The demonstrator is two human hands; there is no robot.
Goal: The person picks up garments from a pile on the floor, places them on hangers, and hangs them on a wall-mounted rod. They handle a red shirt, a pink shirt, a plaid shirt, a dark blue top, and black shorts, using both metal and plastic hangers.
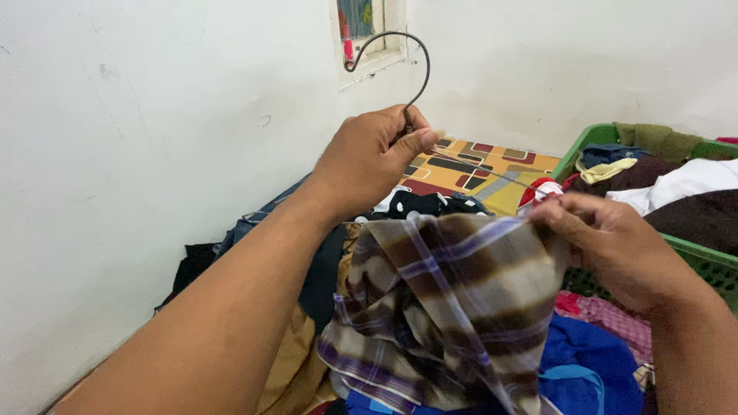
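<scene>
My left hand [369, 157] is raised and grips a thin wire clothes hanger [415, 54] just below its dark hook, which curls up in front of the white wall. One wire arm of the hanger runs down to the right toward my right hand [607, 238]. My right hand pinches the top edge of a brown, cream and purple checked cloth [453, 300] at the hanger's end. The cloth hangs down between my forearms over a heap of clothes.
A green plastic laundry basket [696, 257] full of clothes stands at the right. Dark, blue and pink garments lie piled below and left. A patterned yellow and red mat [477, 165] covers the floor behind. White walls close in at left and back, with a small window [361, 23].
</scene>
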